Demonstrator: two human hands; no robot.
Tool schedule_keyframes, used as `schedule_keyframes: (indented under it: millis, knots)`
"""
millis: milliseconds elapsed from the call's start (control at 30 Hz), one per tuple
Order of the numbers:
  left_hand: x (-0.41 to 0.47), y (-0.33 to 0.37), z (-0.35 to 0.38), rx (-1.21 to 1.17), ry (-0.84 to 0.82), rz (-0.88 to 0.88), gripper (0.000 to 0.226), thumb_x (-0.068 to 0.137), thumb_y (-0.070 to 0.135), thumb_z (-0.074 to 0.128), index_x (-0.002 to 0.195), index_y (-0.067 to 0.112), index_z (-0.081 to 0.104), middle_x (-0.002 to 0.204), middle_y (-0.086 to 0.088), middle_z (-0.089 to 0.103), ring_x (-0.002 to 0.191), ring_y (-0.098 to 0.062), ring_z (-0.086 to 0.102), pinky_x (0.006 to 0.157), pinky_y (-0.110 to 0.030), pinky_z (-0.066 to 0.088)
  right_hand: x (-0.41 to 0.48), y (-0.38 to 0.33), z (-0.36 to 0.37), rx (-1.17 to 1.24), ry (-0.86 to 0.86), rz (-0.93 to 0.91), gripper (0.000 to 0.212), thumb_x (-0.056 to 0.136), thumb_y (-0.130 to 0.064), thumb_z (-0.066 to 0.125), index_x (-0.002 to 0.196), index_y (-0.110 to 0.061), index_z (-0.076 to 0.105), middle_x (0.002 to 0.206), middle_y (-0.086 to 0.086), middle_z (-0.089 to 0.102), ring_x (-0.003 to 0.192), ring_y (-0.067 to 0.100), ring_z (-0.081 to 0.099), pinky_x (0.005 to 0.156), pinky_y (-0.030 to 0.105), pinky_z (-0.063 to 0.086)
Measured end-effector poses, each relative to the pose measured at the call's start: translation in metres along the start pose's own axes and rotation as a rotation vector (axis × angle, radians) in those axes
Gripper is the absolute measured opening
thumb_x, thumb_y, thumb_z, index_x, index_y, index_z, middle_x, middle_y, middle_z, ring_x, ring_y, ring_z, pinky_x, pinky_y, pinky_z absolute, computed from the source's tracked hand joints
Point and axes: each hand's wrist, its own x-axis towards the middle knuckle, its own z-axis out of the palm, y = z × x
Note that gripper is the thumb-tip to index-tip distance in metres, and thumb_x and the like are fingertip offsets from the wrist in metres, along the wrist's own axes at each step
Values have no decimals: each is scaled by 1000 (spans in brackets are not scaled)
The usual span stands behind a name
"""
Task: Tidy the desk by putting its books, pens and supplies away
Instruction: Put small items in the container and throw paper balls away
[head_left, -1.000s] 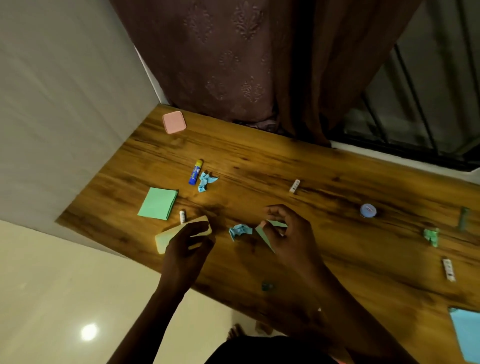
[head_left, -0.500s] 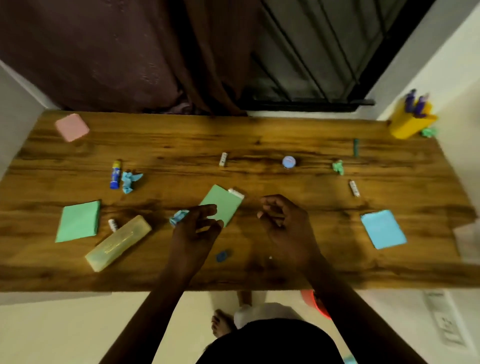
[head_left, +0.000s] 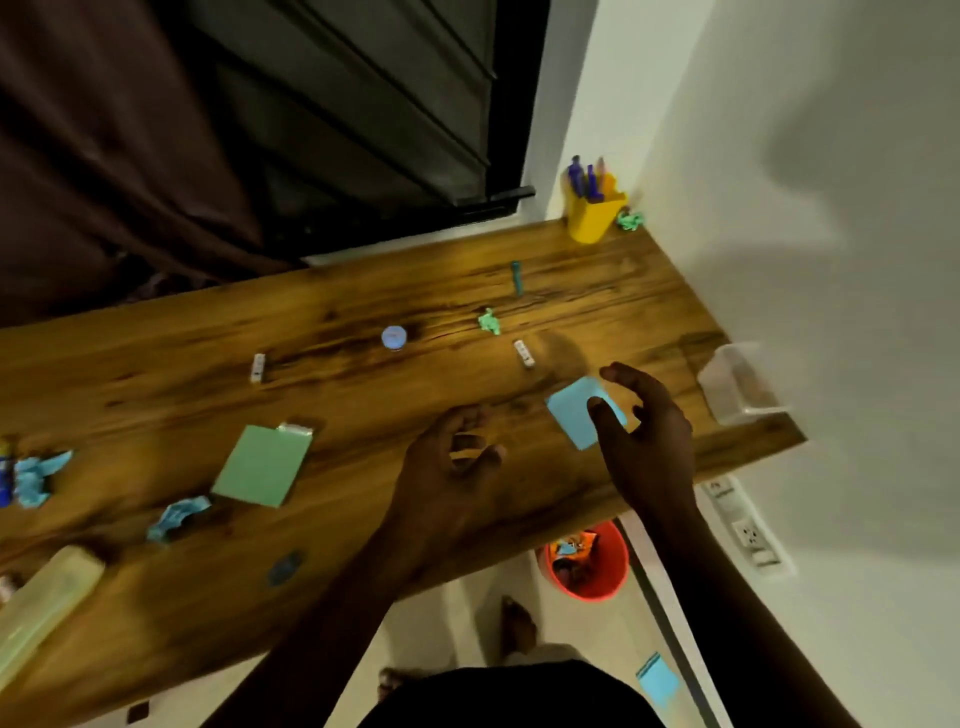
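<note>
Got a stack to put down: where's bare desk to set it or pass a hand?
Bare desk: the far left, behind the small white tube; and by the wall between the yellow cup and the clear box. Crowded: near left, around the green pad, crumpled paper and pencil case.

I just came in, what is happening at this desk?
A person is tidying a wooden desk. The right hand reaches with spread fingers over a blue note pad near the desk's right end; it has not closed on it yet. The left hand hovers above the desk, loosely curled and empty. A green pad, crumpled blue paper and other small supplies lie scattered, and a yellow pen holder stands in the far corner.
</note>
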Motion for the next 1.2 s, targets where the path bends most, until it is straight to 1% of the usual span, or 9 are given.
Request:
schedule_keyframes:
  millis: [233,400,500,633,733,833,933,1033,1200]
  knots:
    - [71,41,126,48,-227,69,36,93,30,72,127,29,61,126,19,62,113,-4,62,85,-22,55,32,62,-75,133,153,225,26,96,-26,70,121,-32,67,123,-18,67,118,0,61,89,20,52]
    - [125,64,211,177,-429,97,49,97,32,66,143,26,53,142,6,56,122,-14,60,83,-15,50,39,102,-100,340,346,476,21,92,-29,73,112,-26,69,109,-10,73,106,14,69,96,52,58]
    - [147,75,253,273,-478,144,56,99,28,62,152,22,44,154,-3,47,137,-21,49,109,-33,45,45,112,-110,395,440,570,28,92,-29,72,118,-24,61,111,-10,66,104,9,64,96,49,57]
    - [165,84,294,280,-575,81,58,103,22,55,157,19,34,159,-7,40,145,-25,40,112,-31,35,59,122,-118,426,442,630,44,95,-32,68,135,-24,52,130,-3,61,119,18,59,98,43,55]
    - [167,82,306,251,-625,27,56,104,24,52,157,18,33,156,-8,43,142,-26,43,115,-42,39,67,127,-120,413,382,634,46,96,-35,65,140,-26,53,135,-3,62,124,21,59,100,42,54]
    - [159,83,298,159,-539,17,44,105,19,50,149,16,47,143,-6,56,130,-20,54,99,-28,48,71,126,-120,382,353,586,49,97,-33,64,144,-27,52,139,-2,61,125,20,58,96,34,52]
    - [153,82,270,124,-379,6,38,105,19,47,142,21,55,132,4,62,114,-9,58,79,-11,46,74,117,-113,344,290,520,49,95,-41,65,142,-34,53,140,-5,59,123,18,59,102,48,54]
    - [141,76,225,123,-233,16,42,99,23,45,137,26,62,133,5,66,117,-13,63,90,-26,54,77,102,-96,335,191,473,50,89,-58,63,137,-43,54,137,-10,59,120,16,60,102,58,52]
    - [109,61,140,57,4,-4,35,101,6,54,130,18,68,126,1,71,112,-15,68,94,-36,57,79,70,-53,317,-10,304,39,98,-38,66,136,-31,60,126,-12,66,113,10,64,89,50,61]
